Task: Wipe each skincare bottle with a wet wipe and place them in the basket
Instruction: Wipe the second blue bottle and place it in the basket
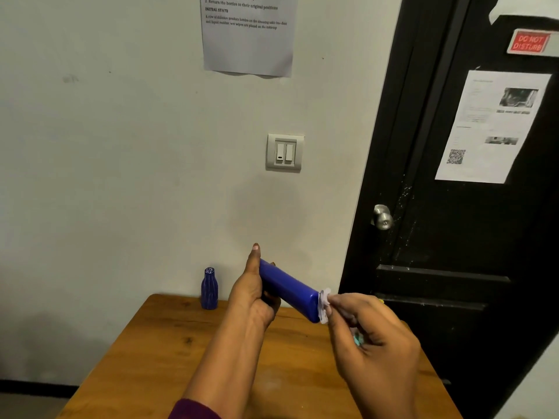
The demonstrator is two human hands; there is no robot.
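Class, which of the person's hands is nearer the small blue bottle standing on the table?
Left. The left hand is just right of the small blue bottle; the right hand is farther right.

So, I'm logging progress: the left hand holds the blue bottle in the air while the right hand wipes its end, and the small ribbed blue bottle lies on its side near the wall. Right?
Not quite. The head view shows the small ribbed blue bottle standing upright on the table near the wall, not lying down. The rest holds: the left hand grips the blue bottle in the air while the right hand presses a wipe to its end.

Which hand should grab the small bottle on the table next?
Left, probably. The left hand is nearer the small bottle; the right hand pinches the wipe against the long bottle.
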